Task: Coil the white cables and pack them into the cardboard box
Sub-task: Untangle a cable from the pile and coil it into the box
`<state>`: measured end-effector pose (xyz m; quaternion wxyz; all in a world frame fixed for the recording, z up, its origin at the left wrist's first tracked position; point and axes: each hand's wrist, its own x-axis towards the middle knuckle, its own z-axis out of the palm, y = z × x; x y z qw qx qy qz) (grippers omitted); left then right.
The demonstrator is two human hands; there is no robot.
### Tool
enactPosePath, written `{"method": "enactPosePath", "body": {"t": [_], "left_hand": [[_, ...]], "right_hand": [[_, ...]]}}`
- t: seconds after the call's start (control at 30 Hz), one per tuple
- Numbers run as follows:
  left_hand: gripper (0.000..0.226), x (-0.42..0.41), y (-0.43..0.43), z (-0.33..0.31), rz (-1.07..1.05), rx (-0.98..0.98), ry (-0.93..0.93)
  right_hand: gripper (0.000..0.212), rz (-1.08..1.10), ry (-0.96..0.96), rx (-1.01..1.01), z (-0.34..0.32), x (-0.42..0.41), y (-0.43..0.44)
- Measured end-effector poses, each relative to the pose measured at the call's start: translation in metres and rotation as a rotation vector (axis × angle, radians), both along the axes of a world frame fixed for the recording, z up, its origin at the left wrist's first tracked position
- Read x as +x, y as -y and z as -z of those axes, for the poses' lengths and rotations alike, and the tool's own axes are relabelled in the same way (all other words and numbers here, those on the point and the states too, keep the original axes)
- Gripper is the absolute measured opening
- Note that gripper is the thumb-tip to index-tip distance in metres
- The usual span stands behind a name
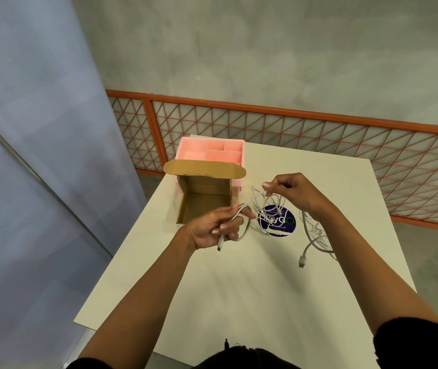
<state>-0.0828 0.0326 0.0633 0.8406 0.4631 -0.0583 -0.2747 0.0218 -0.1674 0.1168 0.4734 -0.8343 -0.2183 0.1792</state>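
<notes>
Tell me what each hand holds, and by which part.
The left hand grips a white cable near its plug end, and the plug sticks out below the hand. The right hand pinches cable strands mid-length.

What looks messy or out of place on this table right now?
The white cables are a loose tangle strung between the left hand and right hand, trailing over a round purple sticker. Nothing looks damaged.

You wear a black top (pixel 244 359), seen as dark fabric along the bottom edge of the view. Its left sleeve (pixel 90 364) and right sleeve (pixel 422 339) are black as well and end high on your arms. From there your forearms are bare all the way to your left hand (pixel 212 227) and right hand (pixel 292 194).
</notes>
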Motion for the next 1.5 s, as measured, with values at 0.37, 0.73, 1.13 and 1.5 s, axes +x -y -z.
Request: {"method": "enactPosePath", "body": {"t": [0.37,0.73,1.13,1.5], "left_hand": [[0.028,0.004,0.004,0.002,0.116,-0.132,-0.100],[0.063,-0.002,-0.007,-0.009,-0.093,-0.226,-0.117],[0.052,0.001,-0.011,-0.017,-0.224,-0.158,-0.060],[0.036,0.005,-0.011,-0.003,-0.489,-0.109,-0.097]], "right_hand": [[0.031,0.045,-0.019,0.077,0.013,0.000,0.001],[0.030,0.022,-0.116,0.042,0.032,-0.009,0.010],[0.033,-0.030,-0.069,-0.089,0.053,-0.027,-0.013],[0.037,-0.343,-0.217,-0.324,0.064,-0.074,-0.035]]}}
